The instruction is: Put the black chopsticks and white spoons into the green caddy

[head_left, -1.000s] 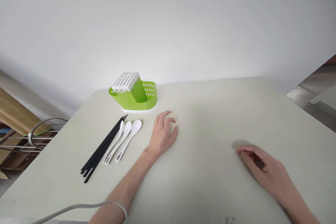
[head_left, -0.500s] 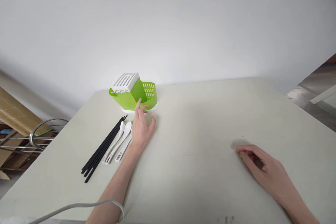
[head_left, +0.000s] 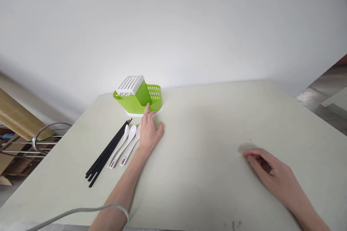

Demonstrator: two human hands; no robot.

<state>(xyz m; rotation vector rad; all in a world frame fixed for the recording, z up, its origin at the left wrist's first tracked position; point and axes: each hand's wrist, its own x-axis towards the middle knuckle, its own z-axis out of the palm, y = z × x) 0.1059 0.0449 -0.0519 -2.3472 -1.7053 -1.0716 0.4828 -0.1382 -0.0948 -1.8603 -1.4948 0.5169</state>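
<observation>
My left hand is open, fingers apart, just in front of a green and white utensil holder. Its index fingertip overlaps the holder's front rim; I cannot tell whether they touch. To the left of this hand lie three white spoons, the rightmost partly covered by the fingers. Several black chopsticks lie in a bundle beside the spoons. On the right side of the table, my right hand rests with thumb and index finger pinched together; whatever may be between them is too small to make out.
A pale table stands against a white wall. A grey cable crosses over my left forearm at the front. Off the left edge are a metal rack and a rolled bamboo mat.
My left hand has shifted slightly right and towards me, uncovering more of the rightmost spoon. The right hand stays in place.
</observation>
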